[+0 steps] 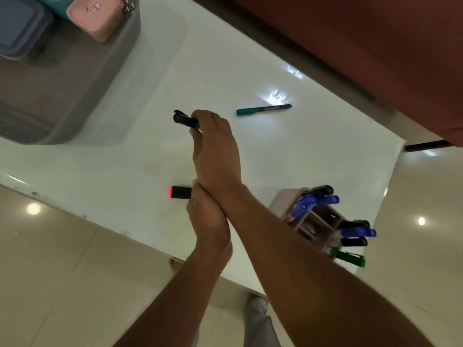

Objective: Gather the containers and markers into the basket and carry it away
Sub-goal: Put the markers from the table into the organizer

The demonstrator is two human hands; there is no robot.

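You are mid-gather: your right hand [215,144] is closed around a black marker [184,119], and your left hand [208,214] grips a pink-tipped marker [179,192] nearer you. The grey basket [110,78] sits far left, already holding containers. A green marker [263,109] still lies on the white table [313,146], far right. Next, likely carry both markers left into the basket.

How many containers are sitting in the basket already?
2 show: a pink container and a blue-grey container, both at the far end of the grey basket. The picture's edge may hide others.
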